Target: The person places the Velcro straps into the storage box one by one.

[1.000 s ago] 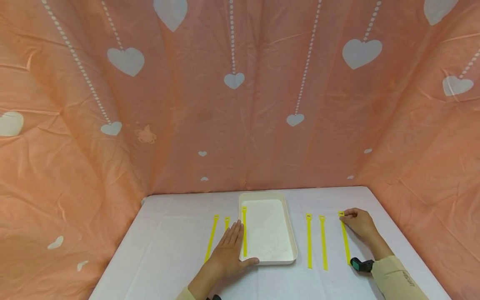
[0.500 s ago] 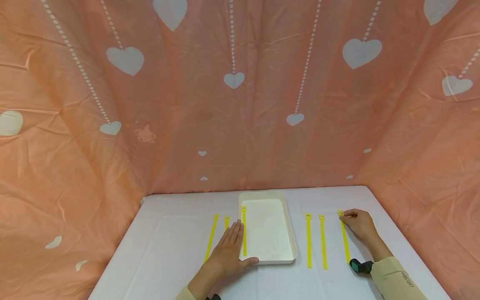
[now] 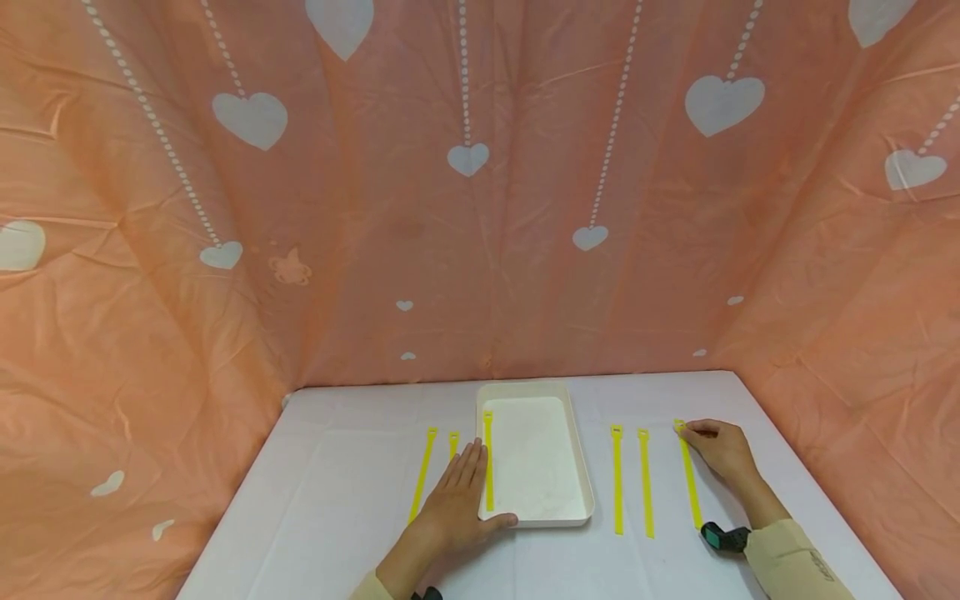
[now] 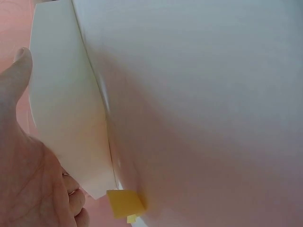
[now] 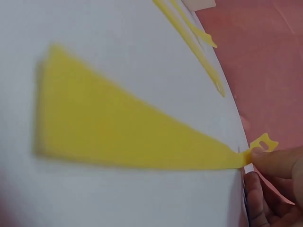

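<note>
Fingers [image 5: 278, 163] of the right hand [image 3: 722, 452]: pinched together on one yellow cable strap [image 3: 690, 483], lower right of the head view. Strap flat, narrow, straight-edged; head pierced by an oblong slot. Left hand [image 3: 454, 504], lower centre: fingers straight, thumb spread, touching a cream rectangular tray [image 3: 536, 458]. Two similar straps [image 3: 618, 483] lie between tray and right hand.

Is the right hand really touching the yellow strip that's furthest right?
Touching. The right wrist view shows it plainly: the thumb of the right hand lies right against the yellow strip, near its end with the hole.
</note>
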Demonstrator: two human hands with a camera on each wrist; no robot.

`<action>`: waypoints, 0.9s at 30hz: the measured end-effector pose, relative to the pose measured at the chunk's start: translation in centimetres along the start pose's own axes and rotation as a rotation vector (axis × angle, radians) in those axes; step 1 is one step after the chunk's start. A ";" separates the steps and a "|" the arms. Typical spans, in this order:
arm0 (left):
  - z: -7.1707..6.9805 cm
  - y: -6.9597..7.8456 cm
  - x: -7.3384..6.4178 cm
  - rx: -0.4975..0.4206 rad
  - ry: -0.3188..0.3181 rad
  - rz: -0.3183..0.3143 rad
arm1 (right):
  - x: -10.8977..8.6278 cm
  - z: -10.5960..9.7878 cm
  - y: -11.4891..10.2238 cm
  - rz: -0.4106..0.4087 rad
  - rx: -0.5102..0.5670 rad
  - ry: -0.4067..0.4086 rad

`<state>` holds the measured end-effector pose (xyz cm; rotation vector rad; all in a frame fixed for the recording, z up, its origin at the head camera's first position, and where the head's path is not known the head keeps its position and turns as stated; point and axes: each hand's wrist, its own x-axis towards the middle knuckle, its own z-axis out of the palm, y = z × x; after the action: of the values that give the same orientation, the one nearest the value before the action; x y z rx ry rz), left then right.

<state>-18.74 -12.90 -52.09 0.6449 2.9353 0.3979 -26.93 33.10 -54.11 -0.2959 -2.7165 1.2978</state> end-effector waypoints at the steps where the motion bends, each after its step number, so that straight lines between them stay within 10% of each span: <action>1: 0.0 0.0 0.0 0.003 0.001 0.000 | -0.1 0.0 -0.1 0.004 0.007 -0.001; 12: 0.0 0.0 -0.1 0.002 0.006 0.006 | -0.3 -0.2 -0.6 0.001 0.193 -0.028; 27: 0.2 0.0 0.0 0.038 0.036 0.007 | -0.8 -0.3 -3.4 -0.162 0.116 0.008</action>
<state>-18.73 -12.83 -52.32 0.6600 2.9826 0.3593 -26.56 31.03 -51.26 -0.0677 -2.5837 1.3962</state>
